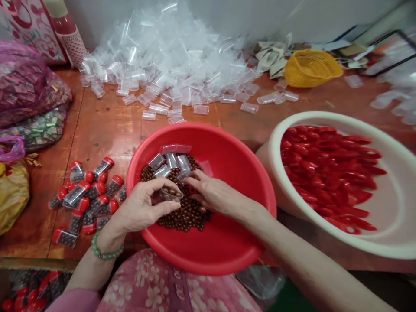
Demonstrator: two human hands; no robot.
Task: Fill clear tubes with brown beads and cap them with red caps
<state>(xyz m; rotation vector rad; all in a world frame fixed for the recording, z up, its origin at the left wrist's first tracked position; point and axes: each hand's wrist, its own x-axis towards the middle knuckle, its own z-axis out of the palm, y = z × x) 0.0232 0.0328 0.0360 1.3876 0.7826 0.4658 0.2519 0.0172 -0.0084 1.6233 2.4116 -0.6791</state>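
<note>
My left hand [143, 203] is closed around a small clear plastic tube [167, 196], which is tilted with its mouth to the right and has brown balls inside. Below it, many round brown balls [185, 216] lie in a red basin [227, 251]. My right hand [211, 190] reaches into the basin with fingers curled down at the balls. Between its fingers shows a small red plastic piece [192, 190], mostly hidden. Several clear tubes [171, 160] rest on the balls just beyond both hands.
Left of the basin lie filled tubes with red caps [95, 190]. A white basin [403, 173] at right holds red plastic pieces [328, 169]. Clear tubes [175, 56] are heaped at the back, near a yellow basket [312, 69]. Filled plastic bags [26, 91] stand far left.
</note>
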